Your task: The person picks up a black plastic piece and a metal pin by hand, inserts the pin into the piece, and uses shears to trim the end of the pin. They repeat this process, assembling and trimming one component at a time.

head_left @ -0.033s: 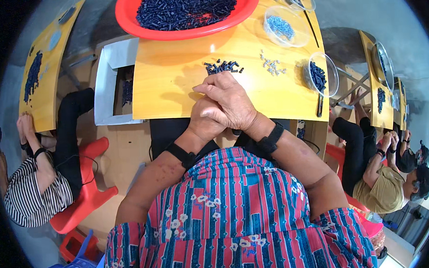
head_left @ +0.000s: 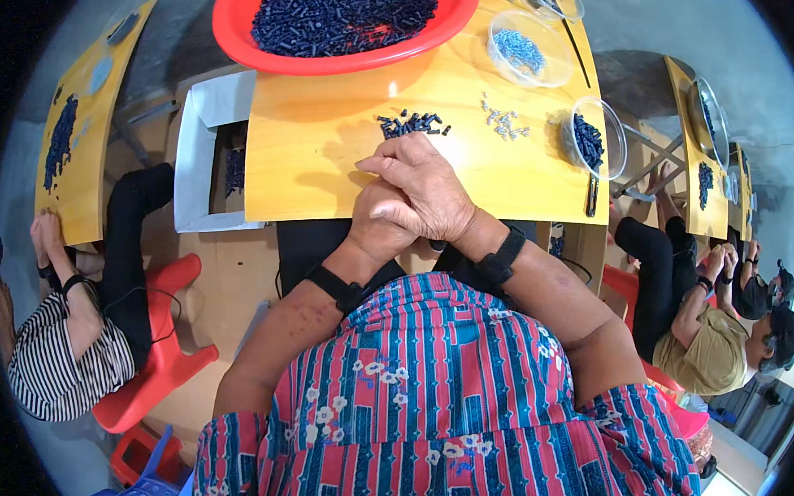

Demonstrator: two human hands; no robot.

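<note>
My right hand (head_left: 434,188) lies folded over my left hand (head_left: 380,224) at the table's near edge, with its fingers bent round it. The left hand's fingers are mostly hidden beneath the right; no part shows between the two hands. Just beyond the knuckles lies a small pile of short dark blue tubes (head_left: 417,124), partly covered by my hands. Loose clear small pieces (head_left: 504,119) are scattered to its right. Each wrist wears a black band.
A red basin (head_left: 351,63) heaped with dark tubes stands at the back of the yellow table (head_left: 306,131). On the right are a clear tub (head_left: 560,67) of bluish clear pieces, a bowl of dark tubes (head_left: 588,141) and a black-handled tool (head_left: 592,195). People sit at tables on both sides.
</note>
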